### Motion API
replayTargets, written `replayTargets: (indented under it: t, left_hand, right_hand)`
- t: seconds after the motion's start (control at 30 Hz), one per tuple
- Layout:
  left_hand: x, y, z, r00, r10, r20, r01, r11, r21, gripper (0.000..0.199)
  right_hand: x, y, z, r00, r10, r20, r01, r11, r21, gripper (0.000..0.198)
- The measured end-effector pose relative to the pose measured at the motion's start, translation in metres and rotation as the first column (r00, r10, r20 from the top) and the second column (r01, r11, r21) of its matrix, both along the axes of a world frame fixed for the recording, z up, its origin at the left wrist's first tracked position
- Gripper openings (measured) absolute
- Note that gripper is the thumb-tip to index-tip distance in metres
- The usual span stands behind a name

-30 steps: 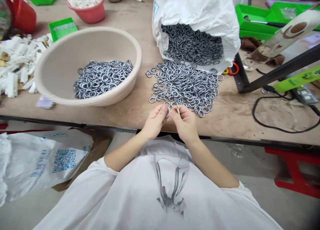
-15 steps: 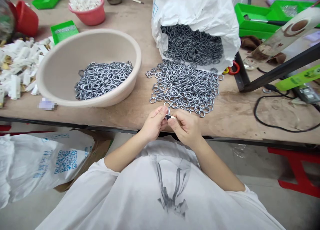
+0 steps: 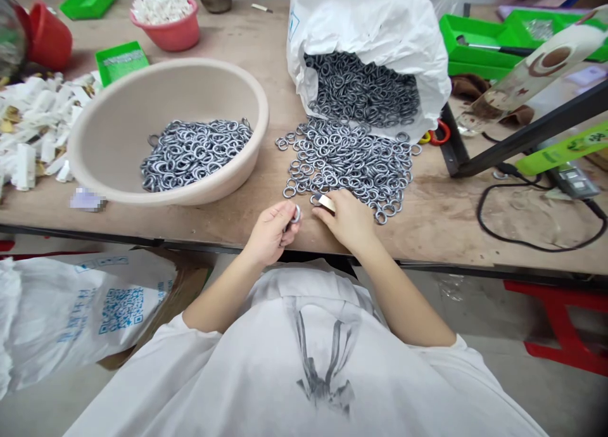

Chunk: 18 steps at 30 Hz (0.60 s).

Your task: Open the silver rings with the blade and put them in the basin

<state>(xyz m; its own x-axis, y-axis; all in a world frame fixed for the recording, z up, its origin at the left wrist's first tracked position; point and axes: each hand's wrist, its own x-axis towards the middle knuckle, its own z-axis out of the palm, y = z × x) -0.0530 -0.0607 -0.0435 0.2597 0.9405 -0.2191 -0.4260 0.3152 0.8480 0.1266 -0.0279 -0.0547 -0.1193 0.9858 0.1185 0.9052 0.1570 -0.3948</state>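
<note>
Pinched between the thumb and fingers of my left hand (image 3: 272,233) is a grey metal ring (image 3: 297,214), just above the table's front edge. My right hand (image 3: 350,218) is closed around a short tool with a cream handle (image 3: 327,202) and a dark tip; its exact kind I cannot make out. That hand lies at the near edge of a loose pile of grey rings (image 3: 351,155), its fingertips close to the rings. Behind the pile, a white sack (image 3: 370,19) lies with its mouth open and many more rings inside. To the left stands a beige basin (image 3: 114,133) holding a heap of rings.
White plastic parts (image 3: 42,120) are heaped at the far left. Green trays (image 3: 479,31), a black metal bar (image 3: 532,130) and a looped black cable (image 3: 479,215) occupy the right side. A red bowl (image 3: 173,35) of white pieces stands at the back.
My hands have drawn apart. The left has moved left with a ring, now plainly visible; the right has moved slightly forward to the pile's edge with the cream-handled tool.
</note>
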Motion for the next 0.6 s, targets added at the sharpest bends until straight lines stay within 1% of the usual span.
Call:
replayTargets:
  t: [0.07, 0.1, 0.17, 0.2, 0.23, 0.3, 0.37, 0.43, 0.5, 0.53, 0.6]
  left_hand:
    - [-0.008, 0.005, -0.003, 0.998, 0.054, -0.041, -0.053, 0.998, 0.029, 0.040]
    - [-0.011, 0.006, -0.005, 0.996, 0.067, -0.054, -0.065, 0.997, 0.039, 0.038]
    - [-0.015, 0.009, -0.007, 0.995, 0.079, -0.065, -0.076, 0.996, 0.040, 0.036]
    - [-0.016, 0.010, -0.008, 0.994, 0.085, -0.066, -0.083, 0.996, 0.036, 0.035]
    - [-0.015, 0.011, -0.009, 0.993, 0.092, -0.071, -0.090, 0.995, 0.031, 0.033]
    - [-0.012, 0.014, -0.010, 0.989, 0.102, -0.107, -0.098, 0.994, 0.039, 0.029]
    - [-0.006, 0.016, -0.010, 0.974, 0.107, -0.199, -0.086, 0.990, 0.113, 0.027]
    - [0.000, 0.016, -0.010, 0.933, 0.121, -0.340, -0.033, 0.967, 0.254, 0.025]
    - [0.006, 0.015, -0.009, 0.871, 0.124, -0.475, 0.078, 0.920, 0.384, 0.025]
    - [0.008, 0.014, -0.009, 0.843, 0.109, -0.527, 0.145, 0.898, 0.416, 0.026]
    - [0.012, 0.012, -0.009, 0.806, 0.058, -0.589, 0.247, 0.871, 0.424, 0.029]
  right_hand:
    - [-0.009, 0.001, 0.001, 0.991, -0.003, 0.132, 0.009, 0.999, -0.046, 0.026]
    - [-0.012, 0.002, 0.002, 0.986, -0.004, 0.164, 0.014, 0.998, -0.063, 0.024]
    - [-0.013, 0.002, 0.003, 0.986, -0.013, 0.166, 0.024, 0.997, -0.067, 0.024]
    - [-0.012, 0.002, 0.004, 0.991, -0.017, 0.133, 0.024, 0.998, -0.058, 0.023]
    - [-0.009, 0.001, 0.004, 0.997, -0.012, 0.075, 0.015, 0.999, -0.046, 0.022]
    - [-0.002, -0.002, 0.007, 0.993, 0.036, -0.112, -0.041, 0.998, -0.040, 0.020]
    - [0.006, -0.008, 0.010, 0.934, 0.108, -0.340, -0.141, 0.987, -0.075, 0.019]
    - [0.011, -0.015, 0.015, 0.853, 0.135, -0.504, -0.224, 0.967, -0.119, 0.021]
    - [0.013, -0.020, 0.020, 0.812, 0.131, -0.568, -0.246, 0.961, -0.129, 0.021]
    - [0.013, -0.021, 0.022, 0.807, 0.127, -0.577, -0.238, 0.964, -0.121, 0.020]
    - [0.012, -0.021, 0.025, 0.789, 0.111, -0.604, -0.218, 0.970, -0.105, 0.017]
